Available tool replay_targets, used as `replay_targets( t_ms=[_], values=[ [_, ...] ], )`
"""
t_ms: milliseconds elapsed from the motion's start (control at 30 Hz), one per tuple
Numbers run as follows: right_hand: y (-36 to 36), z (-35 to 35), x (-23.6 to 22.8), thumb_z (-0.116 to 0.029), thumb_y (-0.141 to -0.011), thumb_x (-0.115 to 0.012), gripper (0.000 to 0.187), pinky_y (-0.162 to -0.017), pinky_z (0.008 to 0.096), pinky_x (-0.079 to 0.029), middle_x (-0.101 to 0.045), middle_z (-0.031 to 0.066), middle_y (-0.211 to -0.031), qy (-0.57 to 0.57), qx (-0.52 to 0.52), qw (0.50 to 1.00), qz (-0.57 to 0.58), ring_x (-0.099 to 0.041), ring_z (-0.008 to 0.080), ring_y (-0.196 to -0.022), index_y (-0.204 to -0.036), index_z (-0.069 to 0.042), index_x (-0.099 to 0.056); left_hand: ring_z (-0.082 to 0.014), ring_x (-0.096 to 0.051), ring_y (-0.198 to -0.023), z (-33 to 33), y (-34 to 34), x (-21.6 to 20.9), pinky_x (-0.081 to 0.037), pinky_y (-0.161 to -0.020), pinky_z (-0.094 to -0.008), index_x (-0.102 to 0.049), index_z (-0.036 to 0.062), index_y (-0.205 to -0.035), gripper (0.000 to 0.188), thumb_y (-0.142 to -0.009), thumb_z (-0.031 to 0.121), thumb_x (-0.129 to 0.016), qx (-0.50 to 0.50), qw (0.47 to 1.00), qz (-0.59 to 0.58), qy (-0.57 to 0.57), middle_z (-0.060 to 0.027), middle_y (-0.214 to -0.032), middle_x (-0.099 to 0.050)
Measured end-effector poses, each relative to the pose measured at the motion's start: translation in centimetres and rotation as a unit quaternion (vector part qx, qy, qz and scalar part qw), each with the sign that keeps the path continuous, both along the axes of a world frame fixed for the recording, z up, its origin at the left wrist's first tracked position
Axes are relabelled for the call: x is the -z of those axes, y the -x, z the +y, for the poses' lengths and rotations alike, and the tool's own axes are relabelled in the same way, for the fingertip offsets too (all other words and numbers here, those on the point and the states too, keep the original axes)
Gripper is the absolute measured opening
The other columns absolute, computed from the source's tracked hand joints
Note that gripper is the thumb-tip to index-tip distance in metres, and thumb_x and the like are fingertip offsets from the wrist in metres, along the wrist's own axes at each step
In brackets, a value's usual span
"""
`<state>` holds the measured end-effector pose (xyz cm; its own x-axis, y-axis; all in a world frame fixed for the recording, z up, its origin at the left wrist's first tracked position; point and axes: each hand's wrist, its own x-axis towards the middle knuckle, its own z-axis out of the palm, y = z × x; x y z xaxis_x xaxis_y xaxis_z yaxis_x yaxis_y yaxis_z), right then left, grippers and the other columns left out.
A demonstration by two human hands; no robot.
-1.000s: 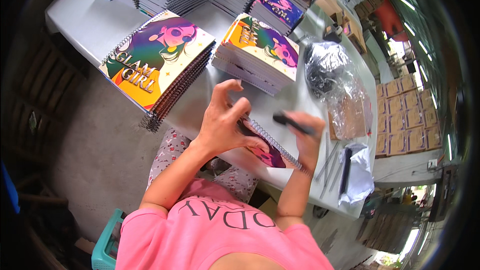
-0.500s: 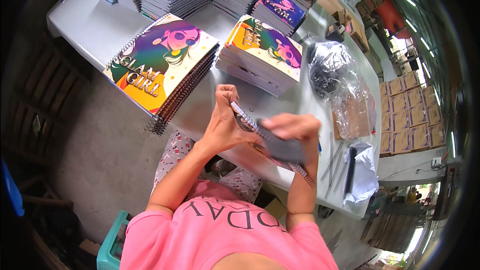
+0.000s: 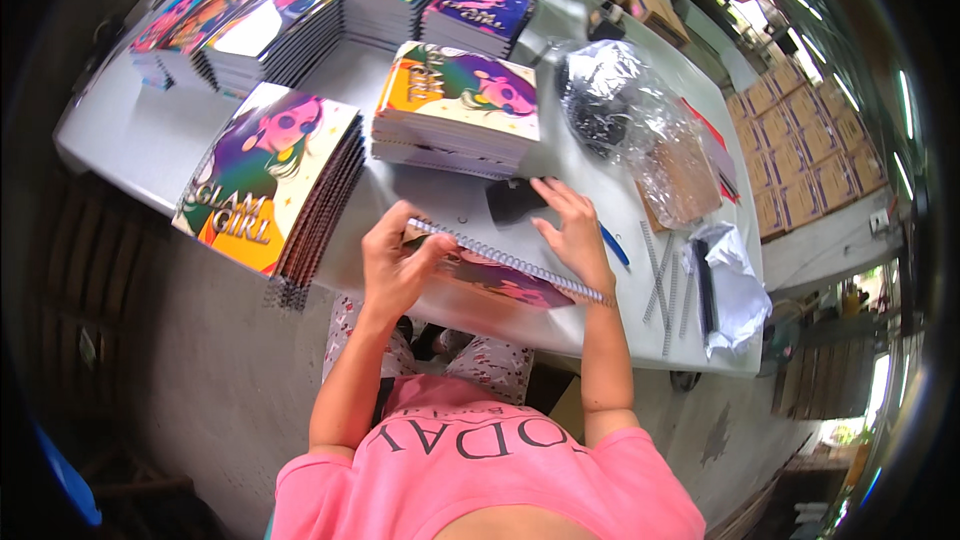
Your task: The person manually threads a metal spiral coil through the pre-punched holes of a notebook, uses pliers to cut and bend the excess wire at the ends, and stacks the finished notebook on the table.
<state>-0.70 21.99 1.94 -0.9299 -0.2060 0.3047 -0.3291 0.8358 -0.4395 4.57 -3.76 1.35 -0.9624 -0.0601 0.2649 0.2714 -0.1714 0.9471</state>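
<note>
My left hand (image 3: 400,265) is closed on the end of a spiral-bound notebook (image 3: 500,280), thumb on the near side. Its pale wire coil (image 3: 520,262) runs along the upper edge, slanting down to the right beside my right wrist. The colourful cover hangs below the coil, over the table's front edge. My right hand (image 3: 573,230) is open, fingers stretched out, their tips at the edge of a dark flat piece (image 3: 512,200) lying on the table. The exact kind of that piece I cannot make out.
A stack of spiral notebooks (image 3: 268,175) stands left, another stack (image 3: 460,90) ahead, with several more behind. To the right are a blue pen (image 3: 615,246), loose wire coils (image 3: 658,285), clear plastic wrap (image 3: 640,130) and crumpled white paper (image 3: 735,285) on the grey table (image 3: 130,150).
My right hand has moved the dark piece off the notebook's coil to the table and its fingers have loosened. My left hand still holds the notebook. The whole view has shifted.
</note>
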Motion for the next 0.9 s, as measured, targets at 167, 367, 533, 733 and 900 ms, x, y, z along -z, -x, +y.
replay_targets(
  t_ms=[167,367,533,733,900],
  values=[
    [-3.6,5.0,1.5,-0.041,-0.085,-0.059,0.067,-0.104,0.0547,-0.024,-0.026,0.0198,-0.145,-0.135,0.341,0.925,-0.101,-0.022,0.0428,-0.132,-0.141,-0.016,-0.033,-0.0046,-0.051,-0.064,1.0,-1.1,-3.8,-0.042,-0.056,-0.0195,-0.065,-0.0004,-0.088,0.015,-0.074,0.000,-0.073,-0.123,0.987,0.021,-0.106,0.0024,-0.072,-0.055],
    [-6.2,6.5,6.4,-0.028,-0.093,-0.049,0.046,-0.095,0.0472,-0.035,-0.043,0.0181,-0.127,-0.083,0.283,0.955,0.009,-0.042,0.0341,-0.114,-0.133,-0.008,-0.041,-0.0089,-0.043,-0.065,3.6,-1.5,-3.6,-0.034,-0.057,-0.0213,-0.069,0.0055,-0.103,0.036,-0.069,-0.005,-0.073,-0.193,0.955,0.187,0.124,0.0003,-0.074,-0.049],
    [-7.4,2.6,-0.8,-0.023,-0.095,-0.045,0.042,-0.092,0.0361,-0.037,-0.052,0.0146,-0.111,0.406,0.203,0.890,0.039,-0.048,0.0269,-0.103,-0.133,-0.005,-0.041,-0.0097,-0.042,-0.064,3.6,-1.4,-3.0,-0.035,-0.055,-0.0219,-0.068,0.0083,-0.107,0.042,-0.068,-0.006,-0.072,-0.228,0.931,0.232,0.168,0.0003,-0.074,-0.048],
    [-12.1,-6.5,-8.6,-0.016,-0.082,-0.062,0.050,-0.088,0.0339,-0.037,-0.053,0.0124,-0.110,0.045,-0.005,0.993,0.111,-0.049,0.0229,-0.098,-0.128,-0.005,-0.050,-0.0155,-0.047,-0.068,3.9,-1.2,-2.8,-0.042,-0.063,-0.0258,-0.068,0.0109,-0.110,0.055,-0.061,-0.013,-0.072,-0.246,0.927,0.229,0.165,-0.0016,-0.075,-0.054],
    [-11.6,-8.0,-7.4,-0.016,-0.077,-0.065,0.052,-0.093,0.0431,-0.030,-0.049,0.0092,-0.111,0.064,-0.035,0.989,0.125,-0.047,0.0274,-0.103,-0.127,-0.017,-0.054,-0.0153,-0.047,-0.069,3.8,-1.4,-3.0,-0.043,-0.063,-0.0258,-0.067,0.0100,-0.111,0.057,-0.060,-0.014,-0.070,-0.233,0.936,0.214,0.153,-0.0016,-0.076,-0.054]
  ],
)
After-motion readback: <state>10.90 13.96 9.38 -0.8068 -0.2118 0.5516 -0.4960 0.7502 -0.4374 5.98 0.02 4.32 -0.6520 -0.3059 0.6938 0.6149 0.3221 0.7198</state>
